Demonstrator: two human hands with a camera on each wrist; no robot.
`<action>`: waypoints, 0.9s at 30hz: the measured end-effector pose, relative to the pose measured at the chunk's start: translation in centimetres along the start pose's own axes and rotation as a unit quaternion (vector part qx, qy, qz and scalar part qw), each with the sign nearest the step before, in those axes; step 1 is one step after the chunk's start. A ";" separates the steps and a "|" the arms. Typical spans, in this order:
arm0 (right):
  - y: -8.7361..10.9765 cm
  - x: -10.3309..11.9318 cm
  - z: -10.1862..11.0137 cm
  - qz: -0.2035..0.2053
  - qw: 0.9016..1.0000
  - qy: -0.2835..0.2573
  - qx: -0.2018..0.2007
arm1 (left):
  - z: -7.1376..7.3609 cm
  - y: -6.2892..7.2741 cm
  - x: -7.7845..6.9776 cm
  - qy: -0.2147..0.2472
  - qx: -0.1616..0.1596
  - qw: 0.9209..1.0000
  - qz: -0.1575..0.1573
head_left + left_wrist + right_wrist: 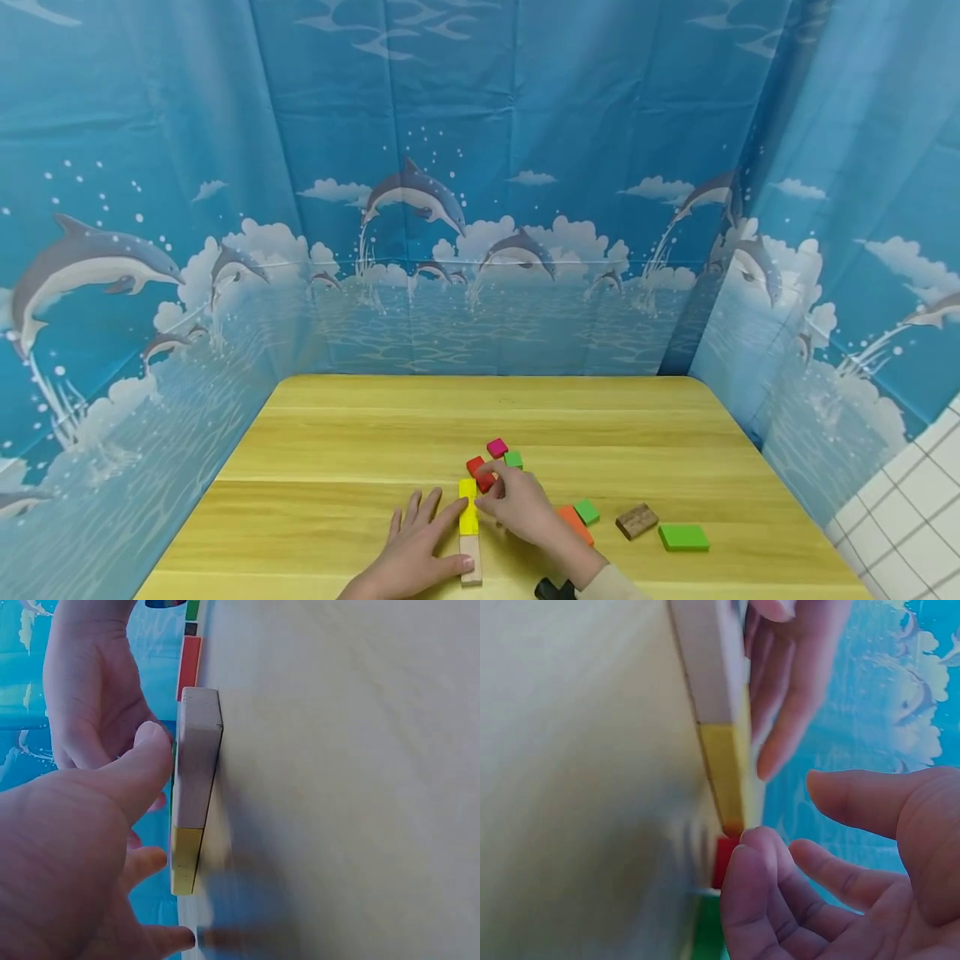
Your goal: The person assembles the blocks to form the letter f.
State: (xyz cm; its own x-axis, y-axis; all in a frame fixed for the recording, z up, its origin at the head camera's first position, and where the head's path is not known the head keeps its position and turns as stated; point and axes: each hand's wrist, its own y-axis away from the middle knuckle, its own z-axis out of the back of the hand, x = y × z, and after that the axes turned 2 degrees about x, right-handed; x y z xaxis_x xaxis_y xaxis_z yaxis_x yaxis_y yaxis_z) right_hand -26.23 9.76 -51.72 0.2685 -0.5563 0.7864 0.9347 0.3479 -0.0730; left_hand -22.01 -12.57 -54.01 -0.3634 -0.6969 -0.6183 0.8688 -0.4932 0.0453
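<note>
A yellow block (468, 507) and a plain wood block (470, 560) lie end to end in a line on the table. My left hand (412, 546) is spread along their left side, its thumb at the wood block's near end and its index finger at the yellow block. On the other side my right hand (521, 504) has its thumb apart from its fingers. Its fingertips (744, 881) are right at a red block (726, 862) by the yellow block's far end, partly covering it. A green block (707, 926) shows just beyond.
Behind the right hand lie a magenta block (497, 448) and a small green block (513, 459). To the right are an orange block (576, 527), another green block (587, 512), a brown textured block (637, 522) and a flat green block (684, 537). A black object (553, 590) sits at the near edge.
</note>
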 end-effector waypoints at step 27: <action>6.1 -2.8 9.8 -0.085 0.980 0.116 -0.138 | 0.2 -1.2 0.0 -0.038 -0.010 0.999 -0.020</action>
State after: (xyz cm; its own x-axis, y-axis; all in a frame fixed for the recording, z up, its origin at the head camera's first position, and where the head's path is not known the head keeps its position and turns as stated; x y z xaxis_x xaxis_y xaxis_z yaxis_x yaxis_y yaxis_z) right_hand -23.61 20.86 -48.39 0.1193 -0.7568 0.6427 0.9893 0.0361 -0.1412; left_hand -23.10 -12.14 -53.88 -0.4212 -0.7152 -0.5578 0.8594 -0.5113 0.0065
